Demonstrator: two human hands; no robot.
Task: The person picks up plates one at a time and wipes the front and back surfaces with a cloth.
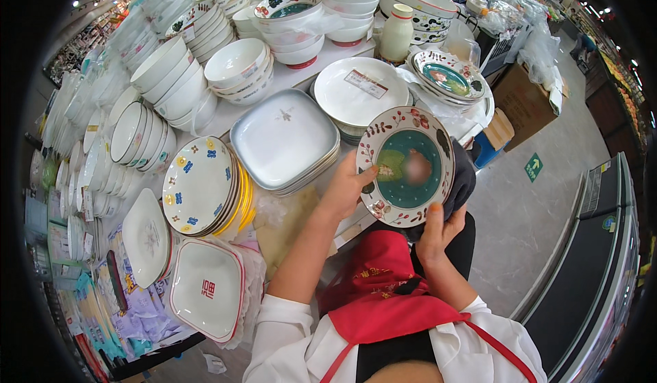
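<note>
Both hands pinch a teal-centred floral plate [408,166] above the worktop's [294,229] near edge: left hand [345,190] on its left rim, right hand [439,231] w/ dark cloth [462,181] underneath. Stacked bowls & plates behind, shop floor [527,212] to the right.

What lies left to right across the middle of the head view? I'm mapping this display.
Flower-patterned plate stack → square grey plates → left hand → held green-centred plate → cardboard box.

Both hands, left hand [345,190] and right hand [438,231], hold a green plate [408,167] beside a table [301,75] full of dishes.
</note>
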